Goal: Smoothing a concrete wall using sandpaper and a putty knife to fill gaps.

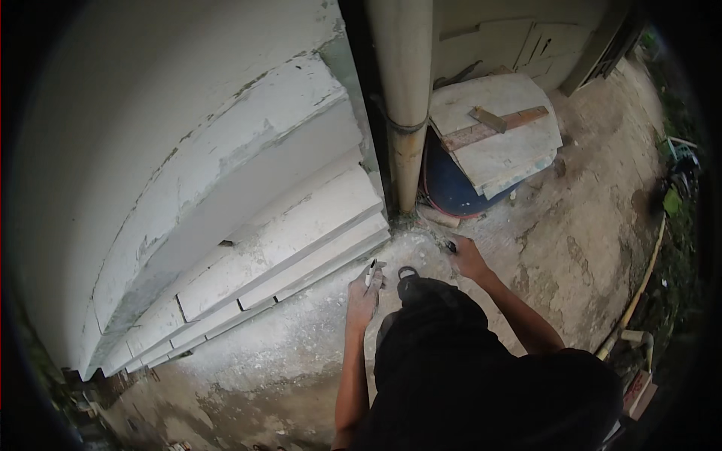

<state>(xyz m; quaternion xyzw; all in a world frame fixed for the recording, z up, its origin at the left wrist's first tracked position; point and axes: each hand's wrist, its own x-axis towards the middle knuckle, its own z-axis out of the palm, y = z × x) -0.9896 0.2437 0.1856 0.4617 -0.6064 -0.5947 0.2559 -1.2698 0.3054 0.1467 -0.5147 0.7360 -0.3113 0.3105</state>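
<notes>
My left hand [365, 293] grips a slim white pen-like tool [370, 273] that points upward, beside the stacked white moulded ledges [293, 231] at the foot of the wall. To the right, my right hand [469, 258] is closed around the dark handle [451, 246] of a tool; its thin far part blurs into the ground, so its kind cannot be told. Both hands are dusty and stand apart, above the concrete ground [316, 332]. A shod foot [407, 273] shows between them.
An upright pipe [403, 141] stands at the wall corner. Beside it is a blue tub [451, 183] covered by a pale board [496, 90], with a reddish strip [527, 117] and a small wooden block [488, 119] on top. A long yellowish pole [643, 284] and plants edge the right side.
</notes>
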